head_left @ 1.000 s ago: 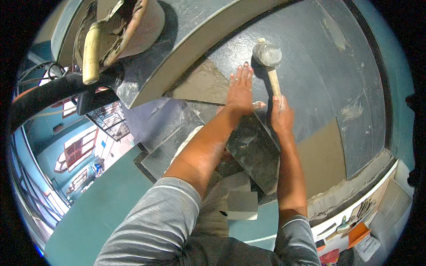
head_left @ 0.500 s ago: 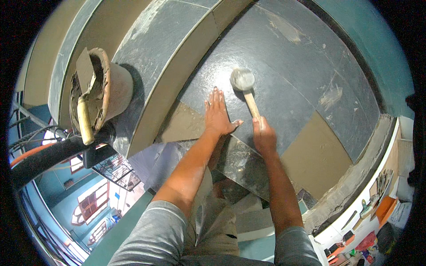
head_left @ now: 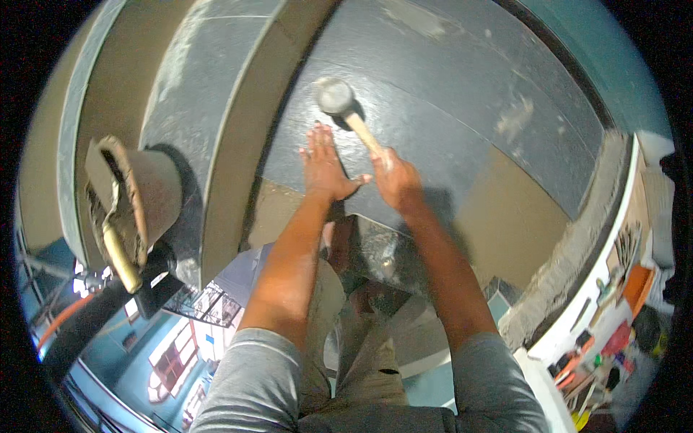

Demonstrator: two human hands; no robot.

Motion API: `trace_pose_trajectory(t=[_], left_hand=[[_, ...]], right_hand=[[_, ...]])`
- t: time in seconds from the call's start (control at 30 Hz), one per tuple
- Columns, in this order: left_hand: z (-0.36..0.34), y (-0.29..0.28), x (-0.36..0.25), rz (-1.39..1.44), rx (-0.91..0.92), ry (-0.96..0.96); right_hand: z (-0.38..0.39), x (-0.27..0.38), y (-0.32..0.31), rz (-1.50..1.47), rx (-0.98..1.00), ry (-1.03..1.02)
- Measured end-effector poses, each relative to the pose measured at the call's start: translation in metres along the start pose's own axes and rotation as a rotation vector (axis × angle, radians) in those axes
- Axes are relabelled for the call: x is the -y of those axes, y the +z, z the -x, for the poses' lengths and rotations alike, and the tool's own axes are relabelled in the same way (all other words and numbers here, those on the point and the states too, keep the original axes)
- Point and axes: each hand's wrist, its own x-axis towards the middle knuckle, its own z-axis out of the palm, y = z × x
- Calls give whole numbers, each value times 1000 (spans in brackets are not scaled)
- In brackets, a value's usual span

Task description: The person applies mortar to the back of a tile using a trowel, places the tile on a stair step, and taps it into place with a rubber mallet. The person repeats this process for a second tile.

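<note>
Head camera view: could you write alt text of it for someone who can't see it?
A person's right hand grips a wooden-handled mallet over dark grey tiles, while the left hand lies spread on them. At left, a trowel rests on a mortar-smeared bucket.

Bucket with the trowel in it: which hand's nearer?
Left. The left hand is spread palm-down on the dark slab, right of the bucket; the right hand, gripping the mallet, is farther right.
</note>
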Motion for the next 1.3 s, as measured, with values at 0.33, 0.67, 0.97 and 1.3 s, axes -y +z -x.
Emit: trace_pose_trajectory(t=[0.33, 0.67, 0.97, 1.3], left_hand=[[-4, 10, -6, -13, -76, 36], [26, 44, -98, 3, -116, 259], [23, 43, -102, -73, -78, 227], [28, 37, -103, -119, 19, 184]], right_hand=[[70, -17, -50, -146, -26, 95], [164, -88, -52, -193, -373, 388], [169, -105, -59, -118, -347, 388], [197, -106, -48, -134, -249, 378]])
